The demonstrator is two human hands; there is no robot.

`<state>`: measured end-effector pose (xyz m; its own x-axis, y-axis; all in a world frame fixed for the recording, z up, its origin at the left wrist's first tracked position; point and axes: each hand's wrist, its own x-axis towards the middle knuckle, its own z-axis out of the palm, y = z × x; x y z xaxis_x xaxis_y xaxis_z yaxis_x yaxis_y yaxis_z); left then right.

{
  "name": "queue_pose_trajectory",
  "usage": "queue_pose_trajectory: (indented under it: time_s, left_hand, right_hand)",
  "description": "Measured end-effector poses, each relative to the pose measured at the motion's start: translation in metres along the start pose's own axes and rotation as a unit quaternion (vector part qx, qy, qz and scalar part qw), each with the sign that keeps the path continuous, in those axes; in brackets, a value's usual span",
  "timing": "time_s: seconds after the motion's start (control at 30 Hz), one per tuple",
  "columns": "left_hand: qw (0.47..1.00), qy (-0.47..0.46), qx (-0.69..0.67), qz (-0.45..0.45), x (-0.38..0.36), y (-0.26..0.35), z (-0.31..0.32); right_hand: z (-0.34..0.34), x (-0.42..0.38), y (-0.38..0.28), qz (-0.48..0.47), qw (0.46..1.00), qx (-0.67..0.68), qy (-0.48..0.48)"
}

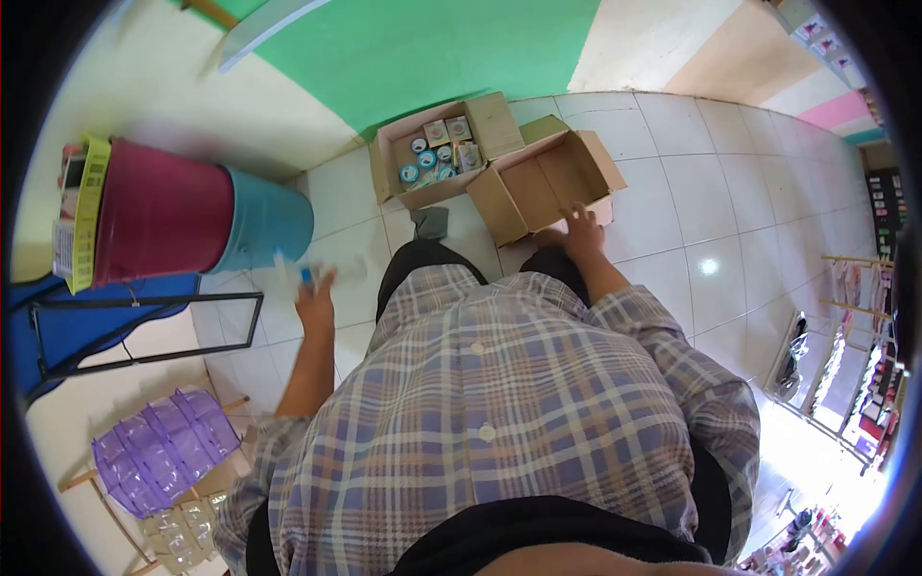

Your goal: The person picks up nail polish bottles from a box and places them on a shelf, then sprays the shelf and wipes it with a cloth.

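Observation:
My left hand (315, 305) is out to the left above the tiled floor. Its fingers are closed around a small clear-and-blue item (306, 276), too smeared by motion to name. My right hand (583, 233) lies at the near right edge of an open cardboard box (547, 182), its fingers apart and touching the flap. Bare cardboard shows inside that box. Beside it on the left, a second open cardboard box (420, 199) contains several round blue-and-white tubs (427, 159) and small cartons (436, 132).
A dark grey piece (431, 223) lies before the left box. To the left are a maroon bucket (168, 216), a teal bucket (264, 221) and a black metal frame (257, 320). Purple plastic trays (168, 449) stand lower left. Display racks (845, 355) line the right.

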<state>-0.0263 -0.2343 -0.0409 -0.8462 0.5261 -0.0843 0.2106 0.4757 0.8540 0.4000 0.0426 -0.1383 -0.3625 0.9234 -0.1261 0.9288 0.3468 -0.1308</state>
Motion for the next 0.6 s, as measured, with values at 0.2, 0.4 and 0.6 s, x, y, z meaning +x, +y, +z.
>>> queue_pose_trajectory:
  time_s: [0.2, 0.4, 0.6]
  left_hand:
    - [0.980, -0.082, 0.161, -0.089, -0.076, -0.058, -0.068]
    - [0.982, -0.065, 0.029, -0.173, -0.049, -0.064, -0.040]
    - [0.969, -0.233, -0.010, -0.083, 0.072, -0.063, 0.092]
  right_hand:
    - [0.010, 0.029, -0.011, -0.007, 0.986, -0.055, -0.156]
    - [0.056, 0.043, -0.008, -0.127, 0.966, -0.064, -0.215]
    - [0.036, 0.060, -0.044, -0.194, 0.929, 0.124, -0.291]
